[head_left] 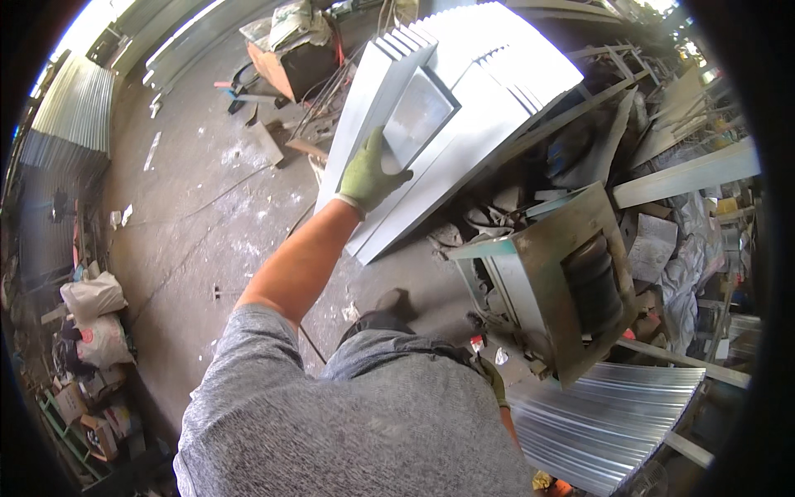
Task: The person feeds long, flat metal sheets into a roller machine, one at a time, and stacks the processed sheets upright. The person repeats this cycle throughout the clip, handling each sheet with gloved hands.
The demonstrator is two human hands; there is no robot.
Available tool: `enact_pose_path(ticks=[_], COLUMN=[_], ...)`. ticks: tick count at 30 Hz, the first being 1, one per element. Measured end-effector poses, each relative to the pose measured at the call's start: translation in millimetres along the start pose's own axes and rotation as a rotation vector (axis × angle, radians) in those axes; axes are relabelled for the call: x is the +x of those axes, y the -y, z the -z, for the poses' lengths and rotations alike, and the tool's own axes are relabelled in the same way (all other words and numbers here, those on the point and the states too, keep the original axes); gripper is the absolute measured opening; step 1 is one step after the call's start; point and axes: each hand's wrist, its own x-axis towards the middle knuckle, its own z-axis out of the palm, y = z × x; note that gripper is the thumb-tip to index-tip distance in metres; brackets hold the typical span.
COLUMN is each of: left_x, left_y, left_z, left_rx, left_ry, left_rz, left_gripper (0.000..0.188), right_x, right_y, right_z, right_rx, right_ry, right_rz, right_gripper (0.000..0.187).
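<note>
Concrete workshop floor (190, 207); gloved left hand (370, 176) grips folded sheet-metal tray (418, 116)

A grey concrete floor (199, 215) spreads out to the left, blotched with white stains. Along its far edge stand corrugated metal sheets (66, 116), leaning upright. Lower left, two bulging white sacks (95, 319) sit among cardboard boxes (83, 414) and other clutter — too jumbled to sort out. At the top, a brown box (286, 66) carries a crumpled sack. To the right stands a roller machine (563, 282) — a grey-green steel frame with dark rollers inside. Just below it lies a curved corrugated sheet (604, 422), shiny and ribbed. Long steel angle bars (687, 174) and scrap pile up behind the machine.
</note>
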Motion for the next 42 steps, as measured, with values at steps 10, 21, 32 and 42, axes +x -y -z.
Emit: enact_pose_path(ticks=[10,21,32,42], left_x=[47.7,-39.9,13.6,-0.8], left_y=[32.4,19.8,98.9,101.9], left_z=[-62.4,-113.4,-170.7,-177.0], left_rx=[-0.002,-0.082,-0.331,-0.135], left_ry=[-0.01,0.195,0.248,0.207], left_rz=[0.157,0.039,0.621,0.396], left_gripper=[0.115,0.058,0.066,0.058], right_x=[-9.8,-32.8,-22.9,-38.5], right_y=[-75.2,-111.2,-12.4,-8.6], right_z=[49.5,69.3,19.3,16.1], right_rx=[-0.728,-0.552,-0.518,-0.528], right_ry=[-0.201,-0.196,-0.199,-0.226], right_rz=[-0.191,-0.219,-0.262,-0.281], right_gripper=[0.043,0.048,0.048,0.047])
